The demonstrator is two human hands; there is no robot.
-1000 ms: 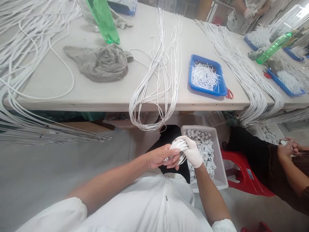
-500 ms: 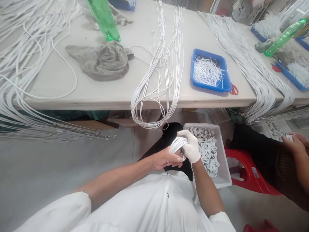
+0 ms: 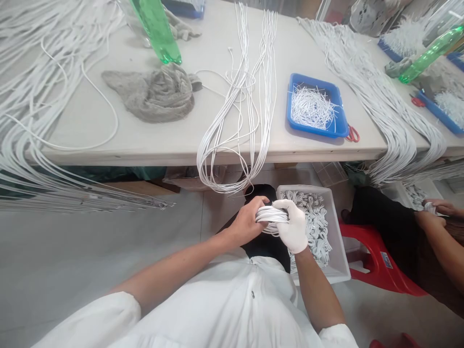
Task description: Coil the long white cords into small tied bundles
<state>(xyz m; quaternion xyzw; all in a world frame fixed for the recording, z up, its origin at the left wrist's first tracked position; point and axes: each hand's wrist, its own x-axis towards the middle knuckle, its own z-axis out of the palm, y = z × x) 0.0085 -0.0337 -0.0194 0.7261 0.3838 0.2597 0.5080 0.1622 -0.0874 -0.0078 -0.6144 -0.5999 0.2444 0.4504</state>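
Between my two hands is a coil of white cable (image 3: 271, 214), held over my lap below the table edge. My bare left hand (image 3: 248, 223) grips its left side, thumb and fingers closed round the strands. On the other side, my right hand (image 3: 293, 227), in a white glove, pinches the coil between thumb and fingers. Right beside the gloved hand stands a white bin (image 3: 339, 241) filled with bundled white cables (image 3: 317, 232). Above my hands, a loop of long white cables (image 3: 217, 154) hangs over the table's front edge.
On the table (image 3: 163, 140) lie a grey cloth (image 3: 155, 94), a green bottle (image 3: 159, 34), a blue tray (image 3: 344, 128) of white clippings and red-handled scissors (image 3: 353, 134). More cables (image 3: 54, 96) drape at left and right. A co-worker's hands (image 3: 435, 212) and a red stool (image 3: 380, 261) are at right.
The coil has turned so that its strands lie more level. My left hand has shifted from beneath it to its left side, and my right hand has moved slightly right.
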